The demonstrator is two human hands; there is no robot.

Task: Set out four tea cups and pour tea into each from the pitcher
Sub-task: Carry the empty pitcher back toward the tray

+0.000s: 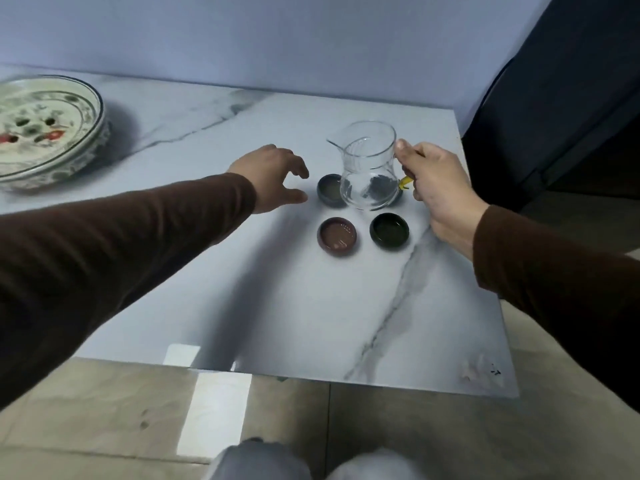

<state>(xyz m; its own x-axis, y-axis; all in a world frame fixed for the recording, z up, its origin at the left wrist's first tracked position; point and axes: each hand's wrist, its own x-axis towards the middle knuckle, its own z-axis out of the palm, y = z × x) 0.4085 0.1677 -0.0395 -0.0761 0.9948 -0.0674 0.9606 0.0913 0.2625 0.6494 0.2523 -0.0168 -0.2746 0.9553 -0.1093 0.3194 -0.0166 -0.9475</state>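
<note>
A clear glass pitcher (369, 166) is held upright above the marble table (242, 306), with my right hand (436, 188) shut on its handle at the right. Behind its glass belly a dark cup (381, 188) shows only in part. To the pitcher's left stands a grey cup (329, 190). Nearer to me are a brown cup (337, 237) with liquid in it and a black cup (389, 231). My left hand (273, 176) hovers just left of the grey cup, fingers apart, holding nothing.
A large painted ceramic bowl (45, 129) stands at the table's far left. A dark chair or sofa (561, 116) is beyond the right edge. The table's front edge runs above the tiled floor, where my knees show.
</note>
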